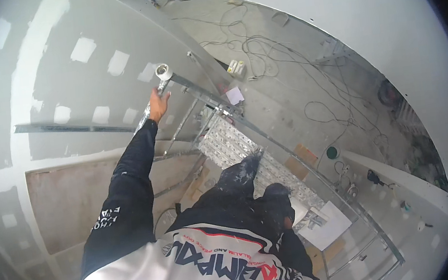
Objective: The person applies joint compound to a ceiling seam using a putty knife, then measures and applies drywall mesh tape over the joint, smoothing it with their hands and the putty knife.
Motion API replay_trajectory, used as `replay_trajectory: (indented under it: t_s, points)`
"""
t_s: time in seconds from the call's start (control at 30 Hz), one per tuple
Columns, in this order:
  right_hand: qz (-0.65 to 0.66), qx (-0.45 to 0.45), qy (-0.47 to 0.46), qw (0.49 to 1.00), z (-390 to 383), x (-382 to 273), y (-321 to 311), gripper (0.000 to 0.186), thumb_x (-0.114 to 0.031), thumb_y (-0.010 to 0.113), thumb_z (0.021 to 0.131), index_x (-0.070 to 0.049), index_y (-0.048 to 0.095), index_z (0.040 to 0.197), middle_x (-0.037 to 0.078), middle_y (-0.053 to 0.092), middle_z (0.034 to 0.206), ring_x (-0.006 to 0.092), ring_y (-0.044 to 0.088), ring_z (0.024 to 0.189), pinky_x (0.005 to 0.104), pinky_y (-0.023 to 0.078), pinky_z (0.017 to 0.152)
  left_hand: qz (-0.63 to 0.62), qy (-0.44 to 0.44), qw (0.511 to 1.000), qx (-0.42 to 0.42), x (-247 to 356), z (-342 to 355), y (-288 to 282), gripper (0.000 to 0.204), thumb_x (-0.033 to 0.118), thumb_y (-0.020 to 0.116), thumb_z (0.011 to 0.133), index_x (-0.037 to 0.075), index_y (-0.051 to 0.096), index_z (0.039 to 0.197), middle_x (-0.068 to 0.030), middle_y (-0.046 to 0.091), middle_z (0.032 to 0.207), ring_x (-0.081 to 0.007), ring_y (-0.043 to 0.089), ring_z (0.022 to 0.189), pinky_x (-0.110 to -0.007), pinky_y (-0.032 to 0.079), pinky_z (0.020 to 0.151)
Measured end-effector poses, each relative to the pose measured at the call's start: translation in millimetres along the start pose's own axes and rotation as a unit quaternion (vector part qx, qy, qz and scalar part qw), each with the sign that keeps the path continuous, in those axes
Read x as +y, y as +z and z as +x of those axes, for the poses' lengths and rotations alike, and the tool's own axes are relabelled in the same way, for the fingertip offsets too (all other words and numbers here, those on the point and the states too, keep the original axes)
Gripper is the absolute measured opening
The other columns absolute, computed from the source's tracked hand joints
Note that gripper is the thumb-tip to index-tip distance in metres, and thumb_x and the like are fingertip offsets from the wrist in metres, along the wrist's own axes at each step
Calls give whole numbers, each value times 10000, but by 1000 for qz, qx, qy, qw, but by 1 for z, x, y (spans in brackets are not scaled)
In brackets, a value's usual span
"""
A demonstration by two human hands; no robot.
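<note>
My left hand is wrapped round a metal scaffold rail at the left of the platform, just below a white-ringed round fitting at the rail's corner. My right hand is low beside my right leg, mostly hidden by my body and sleeve; its fingers and anything in them cannot be made out. My dusty legs and shoes are over a perforated, paint-spattered platform, with a white board at its right end.
A long rail edges the platform. Below lie tangled cables, a green round container and yellowish boxes. A patched grey wall is at left, with a brownish panel; a white curved edge overhangs at top right.
</note>
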State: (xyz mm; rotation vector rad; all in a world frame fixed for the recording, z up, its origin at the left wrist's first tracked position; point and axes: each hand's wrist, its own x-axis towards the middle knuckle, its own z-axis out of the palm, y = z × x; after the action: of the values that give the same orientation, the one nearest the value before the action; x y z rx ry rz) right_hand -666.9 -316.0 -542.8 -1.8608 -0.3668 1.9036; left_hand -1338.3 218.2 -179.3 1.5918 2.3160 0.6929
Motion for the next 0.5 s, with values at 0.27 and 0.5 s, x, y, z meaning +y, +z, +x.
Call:
replay_trajectory:
  t_s: [0.27,0.5]
  points:
    - [2,33,2,999,-58,-10,20,352,-273,579,1010,-56,639,1281,27,647,1096,157,590,949,352,524,849,111,-50,984,132,5,82,55,1110,448,923,697,-76,322,1469,-283,446,1375,-464,427,1321,-520,385,1113]
    - [13,59,-11,998,-82,-20,26,354,-273,580,1010,-56,638,1284,22,649,1092,147,588,937,353,526,844,25,-30,991,126,10,94,48,780,271,887,746,-82,487,1316,-267,544,1275,-419,536,1218,-456,444,1066]
